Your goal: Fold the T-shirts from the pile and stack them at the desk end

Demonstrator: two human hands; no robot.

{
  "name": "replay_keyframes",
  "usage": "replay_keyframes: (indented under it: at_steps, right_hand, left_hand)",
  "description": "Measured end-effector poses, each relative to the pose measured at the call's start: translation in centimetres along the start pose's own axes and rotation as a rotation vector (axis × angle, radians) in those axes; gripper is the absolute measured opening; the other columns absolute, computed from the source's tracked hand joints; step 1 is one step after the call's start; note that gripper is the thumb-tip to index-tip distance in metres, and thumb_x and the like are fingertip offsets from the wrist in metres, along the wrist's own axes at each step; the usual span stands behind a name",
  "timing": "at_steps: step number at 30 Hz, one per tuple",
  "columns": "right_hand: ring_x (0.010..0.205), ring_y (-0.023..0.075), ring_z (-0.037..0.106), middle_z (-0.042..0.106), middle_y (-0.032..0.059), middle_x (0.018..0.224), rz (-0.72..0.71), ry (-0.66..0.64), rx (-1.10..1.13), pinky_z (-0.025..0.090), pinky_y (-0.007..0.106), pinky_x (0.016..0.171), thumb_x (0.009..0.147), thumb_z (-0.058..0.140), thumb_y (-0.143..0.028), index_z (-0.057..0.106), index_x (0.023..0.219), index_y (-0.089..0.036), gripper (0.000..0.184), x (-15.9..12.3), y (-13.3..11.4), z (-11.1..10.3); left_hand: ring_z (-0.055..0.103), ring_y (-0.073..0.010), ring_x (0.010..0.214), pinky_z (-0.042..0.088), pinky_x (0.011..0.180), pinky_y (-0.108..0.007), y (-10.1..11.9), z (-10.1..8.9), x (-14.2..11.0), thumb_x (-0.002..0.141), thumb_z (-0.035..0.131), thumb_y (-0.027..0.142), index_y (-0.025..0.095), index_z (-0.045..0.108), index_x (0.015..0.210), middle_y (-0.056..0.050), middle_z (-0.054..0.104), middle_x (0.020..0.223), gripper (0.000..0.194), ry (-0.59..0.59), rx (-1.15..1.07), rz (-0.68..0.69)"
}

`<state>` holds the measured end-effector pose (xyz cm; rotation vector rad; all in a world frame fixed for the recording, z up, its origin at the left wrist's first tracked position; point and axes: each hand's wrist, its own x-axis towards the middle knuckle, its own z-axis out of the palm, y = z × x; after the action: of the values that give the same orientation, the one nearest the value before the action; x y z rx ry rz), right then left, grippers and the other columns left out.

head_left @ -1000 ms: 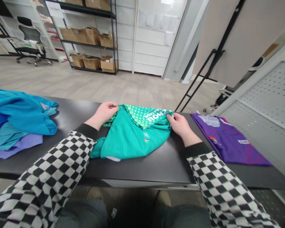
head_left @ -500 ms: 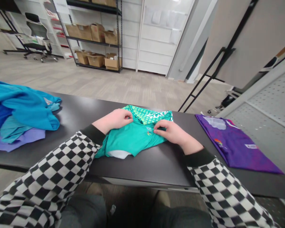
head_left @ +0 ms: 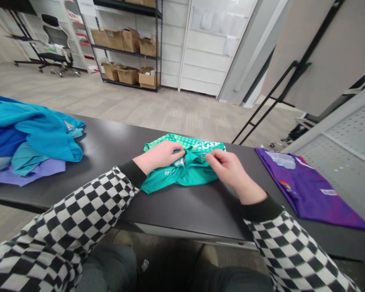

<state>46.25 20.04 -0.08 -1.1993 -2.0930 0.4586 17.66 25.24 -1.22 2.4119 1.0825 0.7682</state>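
A green T-shirt (head_left: 190,175) with a patterned light-green part and white lettering lies partly folded and bunched on the black table (head_left: 109,142). My left hand (head_left: 163,155) is on its left side, thumb and fingers closed on the cloth near the collar. My right hand (head_left: 231,168) pinches the fabric at the right side, by a small colourful print. Some of the cloth under the left hand is hidden. Both forearms wear black-and-white checked sleeves.
A heap of blue, teal and lilac clothes (head_left: 45,134) lies at the table's left. To the right is a flat folded purple shirt (head_left: 313,190), beside a white perforated panel (head_left: 353,134). Beyond the table stand a shelf with cardboard boxes (head_left: 127,75) and an office chair (head_left: 56,44).
The near part of the green T-shirt has been folded away from me, bunching in the middle. My left hand has moved right, and the view has shifted slightly.
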Motion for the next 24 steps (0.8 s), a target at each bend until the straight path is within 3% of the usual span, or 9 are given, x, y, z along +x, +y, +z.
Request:
replay_keyframes:
  at_steps: [3,7,11,14,17,20,22,24]
  right_hand:
    - [0.070,0.0211,0.060,0.068,0.0032,0.075,-0.138,-0.259,-0.057,0.044,0.036,0.069,0.113,0.062,-0.064,0.067,0.080,-0.025,0.052,-0.1,-2.7,3.2]
    - [0.083,0.0269,0.068,0.075,0.0085,0.089,-0.128,-0.123,-0.113,0.050,0.040,0.078,0.110,0.069,-0.060,0.068,0.089,-0.025,0.041,0.6,-3.3,5.6]
    - [0.079,0.0246,0.066,0.071,0.0041,0.082,-0.049,-0.031,-0.026,0.050,0.038,0.075,0.108,0.062,-0.044,0.067,0.084,-0.026,0.031,0.8,-1.0,3.6]
    - [0.080,0.0245,0.067,0.075,0.0026,0.084,0.078,0.133,-0.020,0.051,0.036,0.074,0.100,0.064,-0.040,0.077,0.096,-0.026,0.020,0.8,0.8,1.2]
    - [0.080,0.0263,0.069,0.079,0.0043,0.085,0.177,0.278,-0.102,0.052,0.037,0.075,0.093,0.067,-0.037,0.081,0.103,-0.024,0.022,1.2,2.4,-0.6]
    - [0.080,0.0284,0.070,0.080,0.0073,0.086,0.270,0.384,-0.135,0.052,0.039,0.075,0.092,0.064,-0.036,0.083,0.103,-0.023,0.025,1.7,3.8,-1.7]
    - [0.081,0.0292,0.070,0.080,0.0088,0.087,0.322,0.449,-0.112,0.053,0.039,0.074,0.094,0.063,-0.037,0.083,0.103,-0.022,0.026,1.9,4.6,-2.1]
    - [0.080,0.0283,0.069,0.079,0.0084,0.088,0.355,0.494,-0.030,0.054,0.038,0.072,0.097,0.065,-0.042,0.082,0.108,-0.022,0.028,1.9,5.2,-2.5]
  left_hand:
    - [0.061,-0.0212,0.077,0.046,0.074,-0.034,0.6,0.7,0.8,0.110,0.053,0.052,0.023,0.067,0.084,-0.002,0.068,0.080,0.041,0.245,-0.153,-0.094]
    - [0.050,-0.0171,0.069,0.042,0.065,-0.031,2.3,1.8,1.3,0.108,0.052,0.065,0.024,0.057,0.082,0.001,0.053,0.073,0.049,0.355,-0.505,-0.114]
    - [0.048,-0.0158,0.067,0.043,0.063,-0.030,2.4,1.7,0.9,0.104,0.061,0.074,0.023,0.060,0.088,0.001,0.054,0.074,0.053,0.408,-0.696,-0.166]
    - [0.049,-0.0159,0.064,0.041,0.061,-0.030,1.8,0.4,0.3,0.102,0.062,0.076,0.023,0.061,0.087,0.001,0.055,0.072,0.055,0.333,-0.677,-0.228]
    - [0.053,-0.0174,0.065,0.042,0.064,-0.031,1.6,-1.2,-0.4,0.102,0.064,0.070,0.022,0.066,0.081,0.000,0.058,0.069,0.052,0.155,-0.338,-0.161]
    - [0.062,-0.0220,0.072,0.046,0.071,-0.033,1.7,-2.1,-0.8,0.092,0.079,0.067,0.023,0.078,0.095,-0.002,0.068,0.077,0.044,0.062,-0.010,-0.065]
    - [0.067,-0.0251,0.077,0.049,0.075,-0.034,1.5,-2.3,-0.9,0.086,0.084,0.063,0.024,0.081,0.099,-0.003,0.073,0.082,0.041,0.013,0.071,-0.048]
    - [0.071,-0.0271,0.084,0.052,0.080,-0.035,1.0,-2.4,-0.9,0.090,0.079,0.056,0.025,0.082,0.100,-0.005,0.078,0.091,0.033,0.001,0.063,-0.046]
